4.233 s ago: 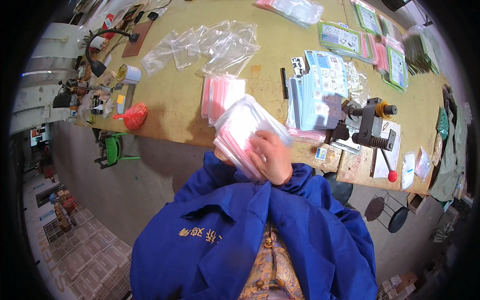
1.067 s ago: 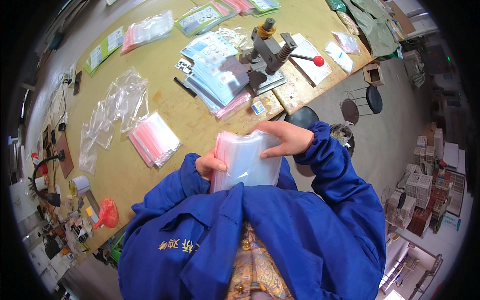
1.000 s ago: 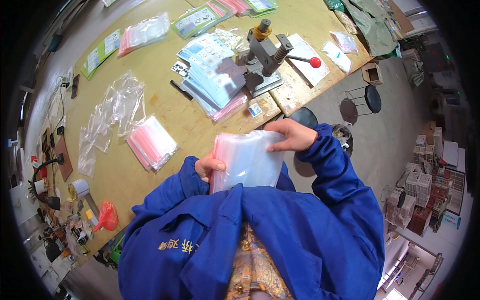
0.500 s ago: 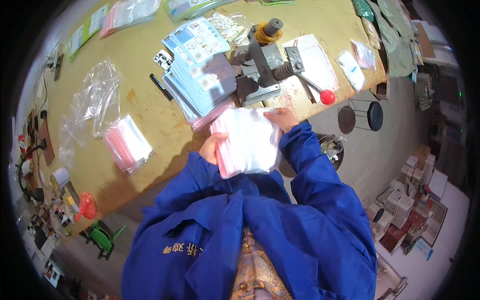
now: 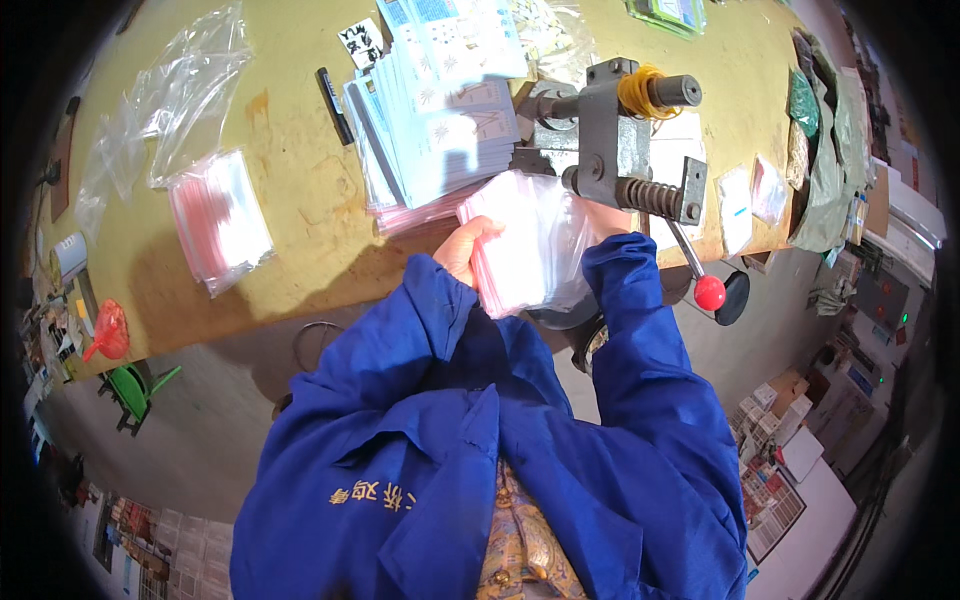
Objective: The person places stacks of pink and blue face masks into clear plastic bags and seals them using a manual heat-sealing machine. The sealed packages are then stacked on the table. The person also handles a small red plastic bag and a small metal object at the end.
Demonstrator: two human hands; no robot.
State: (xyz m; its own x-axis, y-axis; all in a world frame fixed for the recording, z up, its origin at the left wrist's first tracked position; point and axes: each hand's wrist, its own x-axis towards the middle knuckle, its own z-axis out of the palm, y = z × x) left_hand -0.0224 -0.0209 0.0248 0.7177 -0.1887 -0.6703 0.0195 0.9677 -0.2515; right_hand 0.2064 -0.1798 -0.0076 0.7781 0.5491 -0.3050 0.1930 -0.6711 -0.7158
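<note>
My left hand [image 5: 463, 248] is closed on the left side of a stack of clear plastic bags [image 5: 525, 245], its thumb on top. Pink shows along that edge of the stack, which is tilted and held over the table's front edge. At the right side of the bags is my right hand [image 5: 607, 218], closed on them; a hand-lever press [image 5: 600, 150] hides most of its fingers. The stack's far right corner comes close under the press head. Just beyond the bags lies a thick pile of blue-and-white printed packets [image 5: 440, 150].
A second stack of pink-edged bags [image 5: 220, 220] lies left on the yellow table [image 5: 310, 230], near loose clear film [image 5: 195, 90]. A black marker [image 5: 335, 106] lies beside the pile. The press lever's red knob [image 5: 710, 293] juts past the table edge, near a round stool [image 5: 733, 298].
My hands have carried the bags to the right and a little farther forward, close to the press. The view has shifted, and the press now covers part of my right hand.
</note>
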